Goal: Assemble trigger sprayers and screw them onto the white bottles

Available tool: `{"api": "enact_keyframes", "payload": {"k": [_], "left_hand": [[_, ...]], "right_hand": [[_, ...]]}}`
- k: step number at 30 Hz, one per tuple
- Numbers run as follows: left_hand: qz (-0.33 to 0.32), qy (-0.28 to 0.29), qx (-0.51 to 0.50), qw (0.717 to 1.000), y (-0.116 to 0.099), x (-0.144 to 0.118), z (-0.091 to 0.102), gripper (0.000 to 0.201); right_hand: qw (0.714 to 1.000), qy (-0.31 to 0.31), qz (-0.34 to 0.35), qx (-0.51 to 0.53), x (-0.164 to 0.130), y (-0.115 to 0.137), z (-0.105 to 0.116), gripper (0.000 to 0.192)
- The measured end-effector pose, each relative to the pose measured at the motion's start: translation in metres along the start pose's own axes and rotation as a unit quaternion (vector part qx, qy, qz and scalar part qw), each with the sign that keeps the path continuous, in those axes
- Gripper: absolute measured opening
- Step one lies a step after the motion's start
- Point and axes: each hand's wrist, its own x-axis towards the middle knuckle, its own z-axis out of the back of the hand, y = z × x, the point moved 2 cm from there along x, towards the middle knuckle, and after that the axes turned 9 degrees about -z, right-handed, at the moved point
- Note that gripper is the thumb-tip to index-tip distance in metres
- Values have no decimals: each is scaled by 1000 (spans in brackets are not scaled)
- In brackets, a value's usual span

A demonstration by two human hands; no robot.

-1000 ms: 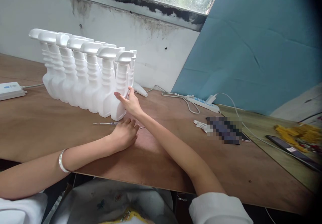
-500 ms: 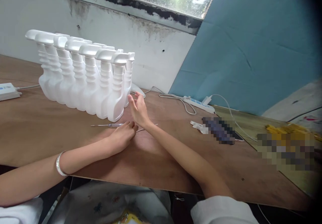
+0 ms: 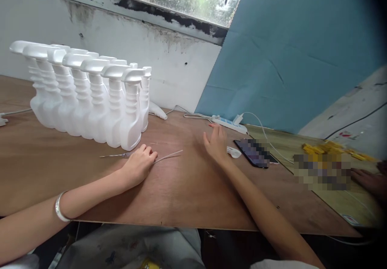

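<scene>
My left hand [image 3: 140, 165] rests on the table with its fingers curled. A thin white tube or cord [image 3: 169, 156] comes out from under its fingers towards the right. Beyond the knuckles, a slim tool with a pointed metal shaft [image 3: 113, 155] lies on the tabletop, its right end hidden by the hand. My right hand [image 3: 217, 144] is open and holds nothing, fingers apart, over the table beside a small white plastic piece [image 3: 234, 152]. Several white bottles with spray-style tops [image 3: 96, 95] stand upright in tight rows behind my left hand.
A white power strip [image 3: 231, 124] with a plugged-in charger and cables lies against the blue sheet [image 3: 290, 59]. Phones [image 3: 252, 154] lie to the right. Yellow items [image 3: 320, 148] are on the adjoining table, where another person's hand [image 3: 369, 180] shows.
My right hand has moved right, from beside the bottles to near the white plastic piece. My left hand has stayed in place. The view has turned right, and another person's hand now shows.
</scene>
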Motion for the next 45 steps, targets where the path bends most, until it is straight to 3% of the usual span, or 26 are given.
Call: {"api": "enact_keyframes", "payload": {"k": [3,6,8,15,21,25,29,34,38,45], "left_hand": [[17,18,41,999,-2,0,4,28],[23,24,63,997,-2,0,5,29],[28,22,69,997,-1,0,3,28],[30,-32,-110,993,4,2,4,15],[6,-137,-241,961,5,1,11,14],[13,-155,-299,942,2,1,13,17],[38,-159,-377,912,-2,1,17,20],[53,-161,-444,880,-5,1,20,24],[64,-167,-467,866,-5,2,20,28],[29,-142,-473,869,-9,3,20,29]], "right_hand": [[985,15,-58,-163,0,-31,21,33],[941,114,-194,-254,4,-61,32,41],[914,184,-238,-273,8,-76,33,46],[899,312,-202,-233,10,-90,26,51],[900,354,-160,-198,2,-67,18,42],[914,366,-110,-137,-8,-40,12,59],[924,378,-30,-48,-19,-15,9,54],[956,291,31,0,-36,14,1,30],[974,201,99,21,-53,42,-6,24],[967,183,175,-1,-69,68,1,27]]}}
